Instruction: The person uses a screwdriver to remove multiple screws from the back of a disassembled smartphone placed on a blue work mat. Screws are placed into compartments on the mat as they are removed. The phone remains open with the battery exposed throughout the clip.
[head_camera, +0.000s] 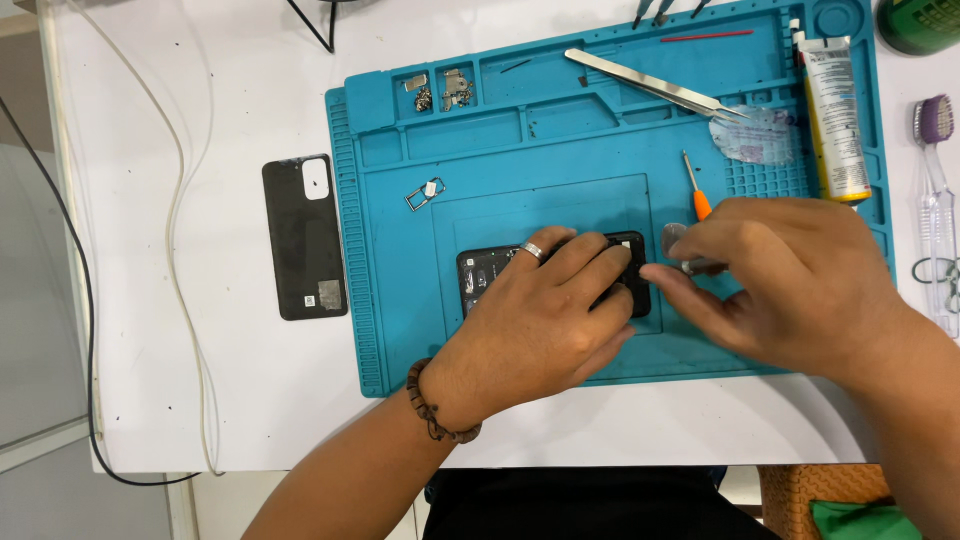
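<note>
Blue repair mat (400, 330) lies on a white table (180, 330) edged by cables (190, 250).
</note>
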